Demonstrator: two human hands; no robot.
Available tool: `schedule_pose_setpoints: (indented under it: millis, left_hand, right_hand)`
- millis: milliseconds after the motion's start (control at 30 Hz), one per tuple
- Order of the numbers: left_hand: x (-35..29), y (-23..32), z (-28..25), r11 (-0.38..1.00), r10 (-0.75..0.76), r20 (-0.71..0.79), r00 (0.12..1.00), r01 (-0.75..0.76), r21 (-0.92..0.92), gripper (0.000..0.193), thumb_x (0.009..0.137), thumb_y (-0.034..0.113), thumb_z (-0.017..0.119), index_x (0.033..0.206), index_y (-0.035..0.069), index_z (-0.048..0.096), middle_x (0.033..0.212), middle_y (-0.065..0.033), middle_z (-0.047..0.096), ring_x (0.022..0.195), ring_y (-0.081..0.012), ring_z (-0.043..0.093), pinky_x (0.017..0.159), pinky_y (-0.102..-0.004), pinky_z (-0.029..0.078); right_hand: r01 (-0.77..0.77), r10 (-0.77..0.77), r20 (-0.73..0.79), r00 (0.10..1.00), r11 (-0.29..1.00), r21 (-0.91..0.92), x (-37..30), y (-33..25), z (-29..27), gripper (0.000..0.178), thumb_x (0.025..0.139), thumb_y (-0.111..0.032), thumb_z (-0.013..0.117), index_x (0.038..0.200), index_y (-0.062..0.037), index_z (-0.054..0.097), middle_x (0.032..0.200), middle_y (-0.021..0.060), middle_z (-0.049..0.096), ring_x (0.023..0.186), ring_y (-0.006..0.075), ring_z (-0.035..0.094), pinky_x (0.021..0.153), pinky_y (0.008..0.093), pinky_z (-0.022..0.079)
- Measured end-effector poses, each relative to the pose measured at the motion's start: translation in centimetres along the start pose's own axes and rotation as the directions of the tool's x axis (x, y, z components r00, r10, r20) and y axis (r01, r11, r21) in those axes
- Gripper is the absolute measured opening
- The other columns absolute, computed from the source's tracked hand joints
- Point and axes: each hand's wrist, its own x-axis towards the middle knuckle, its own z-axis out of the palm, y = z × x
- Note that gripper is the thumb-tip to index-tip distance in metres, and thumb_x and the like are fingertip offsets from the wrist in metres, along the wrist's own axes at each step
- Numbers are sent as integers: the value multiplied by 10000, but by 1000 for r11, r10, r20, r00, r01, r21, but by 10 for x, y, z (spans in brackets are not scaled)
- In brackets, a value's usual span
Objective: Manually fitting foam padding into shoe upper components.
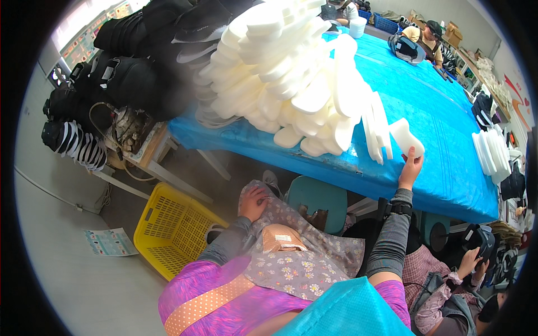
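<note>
My right hand (pixel 412 167) reaches over the near edge of the blue-covered table (pixel 431 106) and grips a curved white foam pad (pixel 406 138) by its lower end, thumb and fingers on it. Just left of that pad, a few slim white foam pads (pixel 374 126) stand on edge. They adjoin a large heap of white foam pads (pixel 291 84) piled at the table's left end. My left hand (pixel 254 204) lies on the flowered apron (pixel 305 255) over my knee, fingers stretched out; I make out nothing held in it.
A yellow plastic basket (pixel 168 224) stands on the floor at left. Black bags or caps (pixel 134 84) are piled behind it. A teal stool (pixel 318 201) is under the table edge. One co-worker (pixel 437 280) sits close at right; another (pixel 428 39) is at the far end.
</note>
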Motion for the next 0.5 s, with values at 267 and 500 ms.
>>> schedule_pose_setpoints:
  millis: [267, 500]
  left_hand:
    - [1, 2, -1, 1000, -23, 32, 999, 23, -3, 177, 821, 190, 677, 962, 101, 738, 1243, -72, 647, 1281, -330, 475, 1086, -448, 363]
    - [0, 3, -3, 999, -36, 51, 998, 36, 6, 193, 827, 192, 675, 984, 101, 739, 1264, -74, 637, 1303, -325, 461, 1106, -446, 347]
  right_hand:
    - [1, -1, 4, 1000, 1000, -10, 0, 1, -1, 451, 956, -352, 640, 1212, 5, 534, 1138, 102, 609, 975, 174, 607, 764, 303, 529]
    - [2, -2, -1, 1000, 1000, -12, 0, -1, 0, 446, 960, -346, 635, 1216, 5, 534, 1140, 104, 608, 976, 175, 607, 763, 304, 528]
